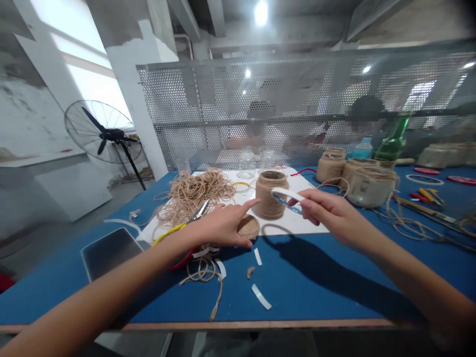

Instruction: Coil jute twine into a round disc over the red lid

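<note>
In my right hand (327, 210) is a thin roll of white tape (288, 193) with blue print on its inner side, pinched between thumb and fingers. Just behind the roll stands a twine-wrapped jar (269, 208) with an open mouth. My left hand (226, 223) is open, thumb and forefinger spread apart around a round twine-covered disc (248, 226); whether it touches the disc I cannot tell. Under the left wrist lie scissors (201, 210), with yellow and red handles partly hidden by the arm. A loose heap of twine (201, 191) is beyond the left hand.
Short white strips (261, 296) and twine ends lie on the blue table (316, 292). More jars (372, 186), a green bottle (394, 136) and tools (427, 196) are at right. A phone-like dark slab (111, 253) lies left. A perforated metal screen (223, 109) stands behind; people sit beyond it.
</note>
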`<action>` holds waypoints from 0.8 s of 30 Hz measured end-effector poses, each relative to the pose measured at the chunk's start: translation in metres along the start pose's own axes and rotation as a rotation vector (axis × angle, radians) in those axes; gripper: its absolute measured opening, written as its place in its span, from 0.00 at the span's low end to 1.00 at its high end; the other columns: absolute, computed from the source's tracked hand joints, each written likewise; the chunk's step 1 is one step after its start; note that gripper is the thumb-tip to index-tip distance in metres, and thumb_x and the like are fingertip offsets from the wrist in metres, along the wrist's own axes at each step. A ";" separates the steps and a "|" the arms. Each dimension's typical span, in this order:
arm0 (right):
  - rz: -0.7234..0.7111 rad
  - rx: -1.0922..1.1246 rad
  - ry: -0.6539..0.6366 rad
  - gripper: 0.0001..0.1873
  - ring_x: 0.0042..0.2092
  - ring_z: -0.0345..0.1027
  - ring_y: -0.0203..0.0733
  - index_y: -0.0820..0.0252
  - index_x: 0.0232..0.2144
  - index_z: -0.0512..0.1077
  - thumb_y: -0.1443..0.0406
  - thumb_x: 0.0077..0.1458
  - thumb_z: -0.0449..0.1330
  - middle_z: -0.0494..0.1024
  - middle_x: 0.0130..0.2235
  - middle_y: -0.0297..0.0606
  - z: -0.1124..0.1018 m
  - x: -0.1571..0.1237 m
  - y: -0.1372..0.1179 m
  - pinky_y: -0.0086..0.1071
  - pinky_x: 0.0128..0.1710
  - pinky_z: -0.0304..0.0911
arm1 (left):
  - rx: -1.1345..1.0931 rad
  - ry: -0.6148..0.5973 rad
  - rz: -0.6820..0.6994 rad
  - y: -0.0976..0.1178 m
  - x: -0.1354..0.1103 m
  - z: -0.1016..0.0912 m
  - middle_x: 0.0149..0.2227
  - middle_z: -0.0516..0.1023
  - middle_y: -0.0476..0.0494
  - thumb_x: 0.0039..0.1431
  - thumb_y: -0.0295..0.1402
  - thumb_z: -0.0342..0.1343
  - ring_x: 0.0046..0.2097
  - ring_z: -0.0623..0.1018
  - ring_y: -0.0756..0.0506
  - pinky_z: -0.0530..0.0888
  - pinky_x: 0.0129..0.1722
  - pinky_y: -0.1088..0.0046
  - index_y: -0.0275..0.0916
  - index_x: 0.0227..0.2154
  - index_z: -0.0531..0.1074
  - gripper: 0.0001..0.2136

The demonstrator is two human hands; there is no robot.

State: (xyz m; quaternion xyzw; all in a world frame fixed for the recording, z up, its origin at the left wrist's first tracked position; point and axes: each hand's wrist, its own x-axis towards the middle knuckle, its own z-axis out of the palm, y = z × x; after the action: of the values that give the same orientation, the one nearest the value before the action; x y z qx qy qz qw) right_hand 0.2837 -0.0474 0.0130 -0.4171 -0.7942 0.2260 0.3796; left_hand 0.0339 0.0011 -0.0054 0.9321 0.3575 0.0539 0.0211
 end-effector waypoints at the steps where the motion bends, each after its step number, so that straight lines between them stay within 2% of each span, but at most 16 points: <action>1: 0.008 -0.004 -0.014 0.15 0.24 0.52 0.32 0.59 0.30 0.66 0.56 0.57 0.46 0.60 0.23 0.32 0.005 -0.001 0.000 0.28 0.23 0.50 | 0.007 0.010 0.004 0.000 0.004 0.004 0.40 0.73 0.37 0.42 0.53 0.55 0.43 0.71 0.35 0.63 0.40 0.58 0.46 0.60 0.37 0.46; 4: 0.046 -0.006 -0.037 0.16 0.25 0.51 0.32 0.60 0.26 0.63 0.56 0.58 0.45 0.59 0.23 0.31 0.015 -0.001 0.002 0.28 0.24 0.50 | 0.017 0.029 0.015 -0.001 0.010 0.013 0.41 0.73 0.36 0.42 0.54 0.54 0.44 0.70 0.34 0.62 0.42 0.54 0.46 0.59 0.40 0.44; 7: 0.086 0.008 -0.045 0.17 0.25 0.51 0.32 0.60 0.23 0.60 0.56 0.59 0.44 0.58 0.22 0.30 0.020 0.002 0.005 0.27 0.25 0.50 | -0.021 0.078 0.031 -0.005 0.008 0.010 0.46 0.70 0.35 0.41 0.55 0.55 0.47 0.69 0.34 0.62 0.44 0.54 0.44 0.58 0.45 0.43; 9: 0.093 0.028 -0.043 0.17 0.25 0.52 0.31 0.60 0.24 0.60 0.57 0.58 0.44 0.59 0.22 0.30 0.023 0.006 0.003 0.27 0.25 0.50 | -0.033 0.188 0.031 -0.006 0.005 0.000 0.47 0.69 0.37 0.46 0.52 0.53 0.49 0.67 0.36 0.61 0.47 0.56 0.42 0.54 0.56 0.33; 11: 0.081 0.035 -0.036 0.16 0.25 0.53 0.31 0.60 0.25 0.62 0.57 0.58 0.45 0.60 0.23 0.30 0.026 0.011 -0.002 0.27 0.25 0.50 | -0.079 0.350 0.029 -0.003 0.002 -0.013 0.45 0.70 0.40 0.55 0.44 0.49 0.48 0.67 0.41 0.61 0.49 0.60 0.40 0.44 0.65 0.18; 12: 0.072 0.028 -0.037 0.15 0.25 0.54 0.31 0.61 0.26 0.63 0.57 0.58 0.46 0.61 0.23 0.30 0.028 0.013 -0.006 0.26 0.25 0.50 | -0.132 0.423 0.033 0.000 0.000 -0.019 0.43 0.71 0.42 0.58 0.40 0.46 0.47 0.68 0.44 0.62 0.49 0.64 0.39 0.42 0.66 0.13; 14: 0.048 -0.010 -0.039 0.15 0.26 0.55 0.31 0.61 0.27 0.64 0.58 0.58 0.47 0.62 0.23 0.31 0.033 0.020 -0.014 0.26 0.25 0.50 | -0.241 0.506 0.060 0.005 -0.001 -0.028 0.41 0.71 0.44 0.60 0.35 0.44 0.43 0.70 0.48 0.65 0.45 0.70 0.38 0.41 0.66 0.11; 19: -0.022 -0.071 -0.058 0.15 0.25 0.55 0.30 0.62 0.25 0.64 0.59 0.57 0.48 0.64 0.23 0.29 0.048 0.034 -0.024 0.25 0.24 0.48 | -0.346 0.426 0.174 0.005 -0.001 -0.030 0.36 0.70 0.47 0.58 0.36 0.49 0.36 0.70 0.51 0.67 0.37 0.76 0.37 0.38 0.66 0.09; 24: -0.152 -0.033 -0.182 0.13 0.31 0.61 0.33 0.62 0.36 0.66 0.60 0.58 0.47 0.69 0.31 0.33 0.056 0.039 -0.017 0.26 0.30 0.55 | -0.362 0.353 0.196 -0.012 -0.005 -0.028 0.36 0.68 0.46 0.59 0.35 0.47 0.38 0.69 0.50 0.67 0.39 0.74 0.39 0.39 0.67 0.09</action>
State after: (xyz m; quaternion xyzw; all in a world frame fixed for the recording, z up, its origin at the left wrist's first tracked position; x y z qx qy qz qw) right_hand 0.2170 -0.0268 0.0065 -0.3397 -0.8583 0.2205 0.3152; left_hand 0.0187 0.0070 0.0214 0.9195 0.2482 0.2804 0.1196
